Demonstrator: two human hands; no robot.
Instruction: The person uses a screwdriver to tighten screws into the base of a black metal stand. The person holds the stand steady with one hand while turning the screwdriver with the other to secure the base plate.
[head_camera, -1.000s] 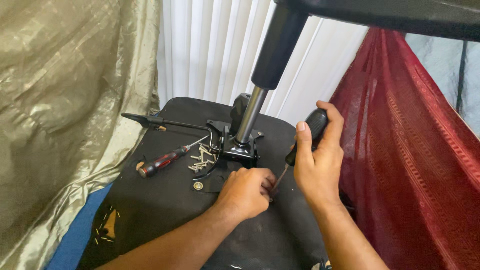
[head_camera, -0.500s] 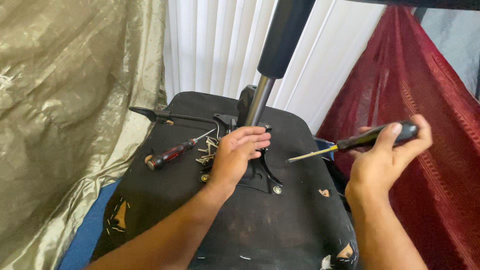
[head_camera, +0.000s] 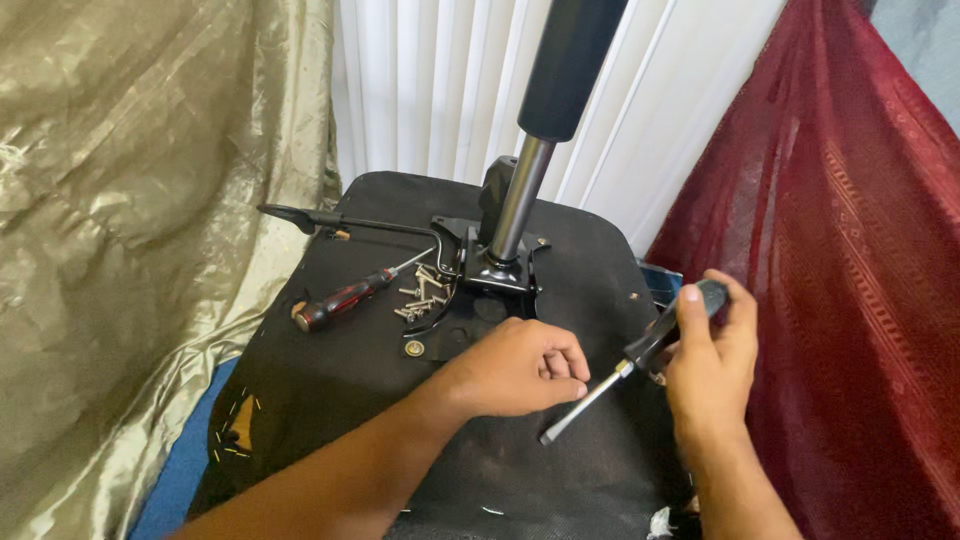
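One screwdriver (head_camera: 640, 357) gripped in right hand (head_camera: 712, 352) – angled down-left

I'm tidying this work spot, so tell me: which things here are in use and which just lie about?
In use:
right hand gripping black-handled screwdriver
left hand, fist closed, on upturned chair seat

Lying about:
red-handled screwdriver
loose screws
gold cloth
red cloth

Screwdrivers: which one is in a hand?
The black-handled screwdriver, gripped by the right hand. The red-handled screwdriver lies loose on the seat base beside the screws.
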